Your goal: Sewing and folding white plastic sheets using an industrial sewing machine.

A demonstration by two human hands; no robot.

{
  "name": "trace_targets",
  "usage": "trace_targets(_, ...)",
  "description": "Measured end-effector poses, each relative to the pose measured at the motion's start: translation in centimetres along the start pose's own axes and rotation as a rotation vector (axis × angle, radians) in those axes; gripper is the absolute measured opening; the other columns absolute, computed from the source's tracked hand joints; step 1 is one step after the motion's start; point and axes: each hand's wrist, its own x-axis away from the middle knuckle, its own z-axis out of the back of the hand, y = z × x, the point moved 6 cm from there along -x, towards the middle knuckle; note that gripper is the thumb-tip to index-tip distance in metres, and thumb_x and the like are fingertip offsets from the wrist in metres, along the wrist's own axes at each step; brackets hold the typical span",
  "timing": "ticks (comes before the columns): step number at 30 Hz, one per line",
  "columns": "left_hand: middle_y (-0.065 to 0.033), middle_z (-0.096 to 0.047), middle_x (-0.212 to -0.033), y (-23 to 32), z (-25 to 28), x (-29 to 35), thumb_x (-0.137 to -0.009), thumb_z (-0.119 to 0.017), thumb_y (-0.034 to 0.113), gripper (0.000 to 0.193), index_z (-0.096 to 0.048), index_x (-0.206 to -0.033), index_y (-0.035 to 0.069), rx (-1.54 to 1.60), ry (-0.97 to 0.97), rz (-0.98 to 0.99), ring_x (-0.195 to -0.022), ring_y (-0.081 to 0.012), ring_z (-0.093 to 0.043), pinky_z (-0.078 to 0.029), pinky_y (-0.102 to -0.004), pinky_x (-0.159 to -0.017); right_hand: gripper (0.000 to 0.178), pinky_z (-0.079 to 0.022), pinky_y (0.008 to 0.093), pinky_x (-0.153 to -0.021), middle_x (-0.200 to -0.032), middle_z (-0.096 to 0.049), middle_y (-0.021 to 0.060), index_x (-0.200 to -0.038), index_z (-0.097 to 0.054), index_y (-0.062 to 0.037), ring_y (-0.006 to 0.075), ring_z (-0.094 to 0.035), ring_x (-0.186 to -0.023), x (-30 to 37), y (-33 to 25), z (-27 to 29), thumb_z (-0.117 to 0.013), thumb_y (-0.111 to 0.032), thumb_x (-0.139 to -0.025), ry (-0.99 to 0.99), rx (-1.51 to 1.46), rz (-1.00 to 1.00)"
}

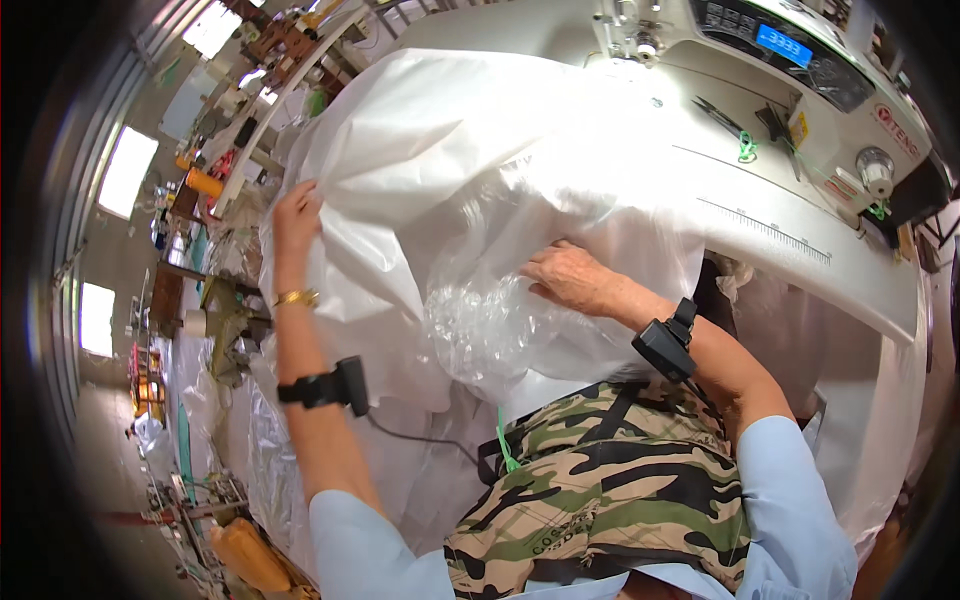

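Note:
A large white plastic sheet (360, 140) spreads over the sewing machine table and hangs down toward my lap. Crinkled clear plastic film (475, 325) lies bunched on its middle. At the sheet's left edge, my left hand (297, 222) is closed with the fingertips pinching the material. My right hand (575, 278) rests on the clear film right of centre, its fingers curled and gathering a fold. Beyond it, the sheet runs up to the sewing machine's needle area (630, 55), where bright lamplight washes out detail.
The sewing machine's control panel (785, 50) is at the upper right. Thread snips (720, 115) with green thread and a dark tool (778, 128) lie on the machine bed. A ruler scale (770, 230) marks the table's front edge. Cluttered shelves (215, 150) stand at left.

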Motion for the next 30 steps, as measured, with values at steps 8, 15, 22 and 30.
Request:
trace_targets(8,-0.001,-0.069,-0.095,15.6,5.3,2.7,-0.092,-0.063,0.008,0.03,-0.063,-0.121,0.001,0.585,-0.205,-0.066,-0.075,-0.0047,-0.062,-0.049,-0.0157,-0.061,0.037,-0.052,0.0401,-0.088,-0.109,-0.07,0.0148,-0.125,-0.06,-0.0002,0.0283,-0.067,-0.097,-4.5,-1.0,4.5,-0.057,-0.023,-0.095,0.217,-1.099,-0.137)
trace_targets(15,-0.0049,-0.069,-0.102,20.8,6.4,5.2,-0.092,-0.061,0.007,0.027,-0.065,-0.118,-0.001,0.531,-0.211,-0.153,-0.091,-0.0098,-0.065,-0.051,-0.022,-0.082,0.046,-0.05,0.0373,-0.096,-0.135,-0.055,0.0118,-0.134,-0.052,0.0,0.0229,-0.058,-0.116,-10.0,-3.0,7.1,-0.057,-0.024,-0.096,0.369,-1.808,-0.184)
trace_targets(22,-0.0093,-0.069,-0.115,19.2,6.5,5.3,-0.095,-0.06,0.008,0.028,-0.065,-0.122,0.0,0.554,-0.086,-0.085,-0.097,-0.0122,-0.065,-0.052,-0.0227,-0.085,0.045,-0.046,0.0434,-0.102,-0.14,-0.053,0.0139,-0.14,-0.047,-0.0053,0.0262,-0.053,-0.126,-11.0,-8.2,7.5,-0.054,-0.024,-0.1,-0.024,-1.973,0.363)
trace_targets(30,-0.0027,-0.07,-0.098,11.4,3.8,4.4,-0.098,-0.061,0.015,0.03,-0.065,-0.124,0.0,0.447,-0.129,0.018,-0.073,-0.0043,-0.061,-0.048,-0.0165,-0.06,0.044,-0.058,0.0341,-0.072,-0.107,-0.068,0.0227,-0.118,-0.056,0.0099,0.0252,-0.071,-0.083,-6.3,-5.2,6.7,-0.047,-0.029,-0.101,0.162,-1.415,-0.332)
